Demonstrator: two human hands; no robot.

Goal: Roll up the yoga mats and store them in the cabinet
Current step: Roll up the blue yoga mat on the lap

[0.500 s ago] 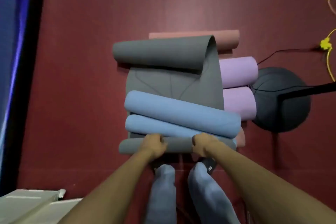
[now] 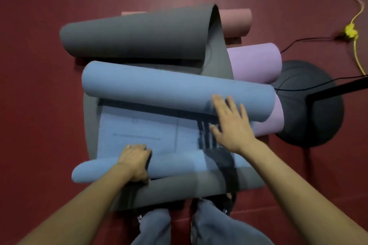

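A blue yoga mat (image 2: 151, 131) lies on a grey mat (image 2: 151, 34), both curled up at their near and far ends. My left hand (image 2: 135, 162) grips the blue mat's near roll. My right hand (image 2: 231, 123) is spread with straight fingers, hovering over or touching the blue mat's far roll (image 2: 169, 87) near its right end. The grey mat's near roll (image 2: 179, 187) lies just in front of my feet. A purple mat (image 2: 256, 61) and a pink mat (image 2: 235, 22) poke out at the right and far side.
A round black stand base (image 2: 310, 105) with a black pole sits right of the mats. A black cable and a yellow cord (image 2: 351, 31) run across the red floor at the upper right. My legs in blue-grey trousers (image 2: 201, 225) stand at the bottom.
The view has come closer to the mats. Both hands have left the grey near roll. The left now grips the blue near roll. The right has reached forward, fingers straight, to the far blue roll.
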